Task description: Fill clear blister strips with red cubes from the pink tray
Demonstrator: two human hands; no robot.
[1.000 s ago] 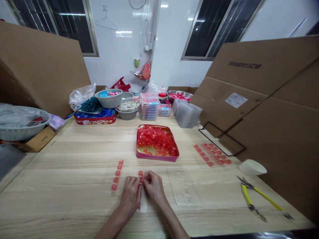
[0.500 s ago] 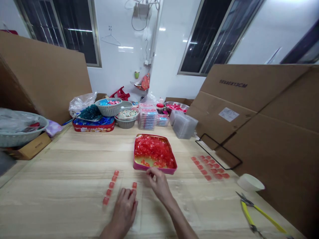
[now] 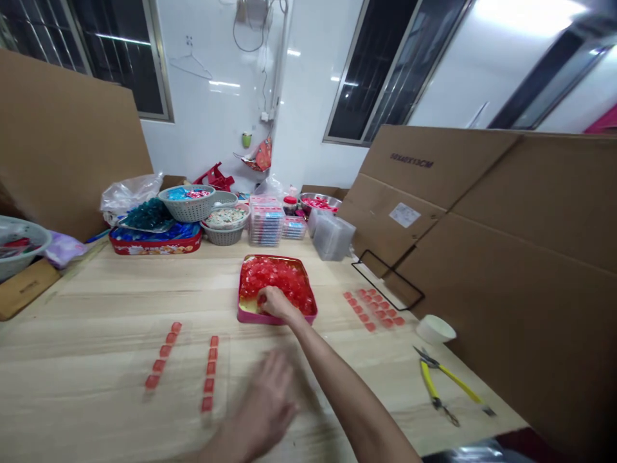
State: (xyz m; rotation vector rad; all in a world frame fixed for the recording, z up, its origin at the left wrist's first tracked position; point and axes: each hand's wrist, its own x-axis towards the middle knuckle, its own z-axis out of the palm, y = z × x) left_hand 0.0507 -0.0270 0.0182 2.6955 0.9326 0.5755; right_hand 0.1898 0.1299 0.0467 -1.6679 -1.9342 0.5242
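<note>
Right hand curled on red cubes in tray, grip unclear, left hand open

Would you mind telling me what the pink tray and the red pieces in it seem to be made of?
The pink tray looks like painted or enamelled metal, going by its thin, glossy rim, though plastic is possible. The red pieces, under the right hand, look like glossy translucent plastic or resin: light passes through them, but a gel is possible.
</note>
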